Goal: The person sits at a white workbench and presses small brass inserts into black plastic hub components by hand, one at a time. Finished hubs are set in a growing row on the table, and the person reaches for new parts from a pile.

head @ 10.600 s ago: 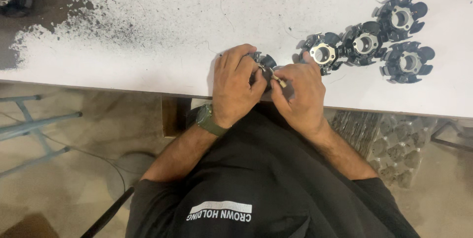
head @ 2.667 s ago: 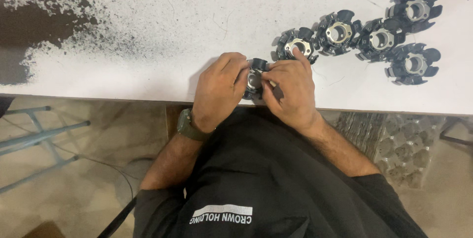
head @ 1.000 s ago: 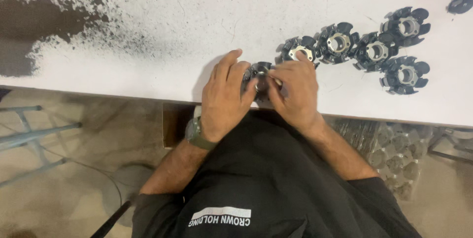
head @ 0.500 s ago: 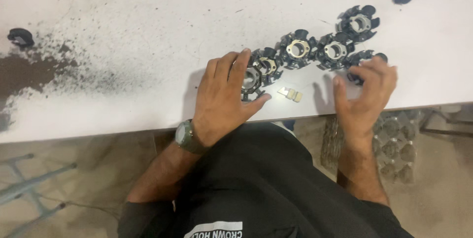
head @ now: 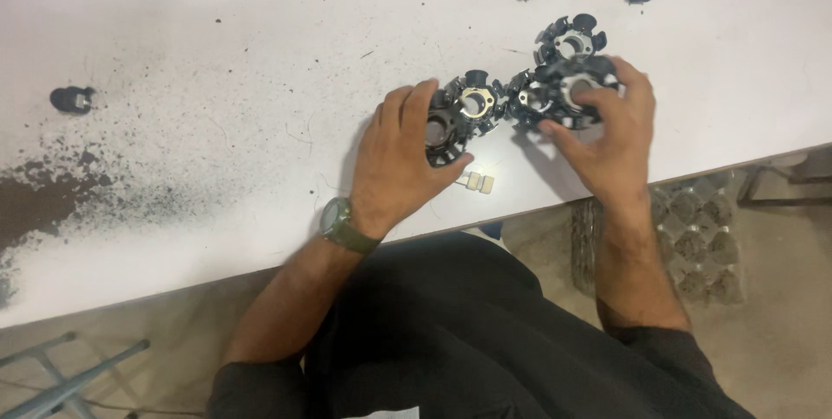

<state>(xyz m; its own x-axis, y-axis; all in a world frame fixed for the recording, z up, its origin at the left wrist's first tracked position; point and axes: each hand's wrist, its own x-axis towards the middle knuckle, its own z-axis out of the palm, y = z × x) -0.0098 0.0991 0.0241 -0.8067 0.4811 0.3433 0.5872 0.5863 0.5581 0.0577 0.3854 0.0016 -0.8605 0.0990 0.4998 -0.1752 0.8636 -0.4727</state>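
White table [head: 217, 81], smudged dark, bears black parts; left hand [head: 399, 163] and right hand [head: 607, 137] grip them.

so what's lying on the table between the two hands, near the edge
In the head view, a small pale metal clip lies on the white table, between the left hand and right hand, touching neither.

Person wears black top w/ long sleeves pushed up near elbows, forearms bare. Left hand [head: 400, 162] has olive-green wristwatch [head: 341, 223] w/ round face at wrist. Right hand [head: 609, 140] bare, no rings or gloves visible.
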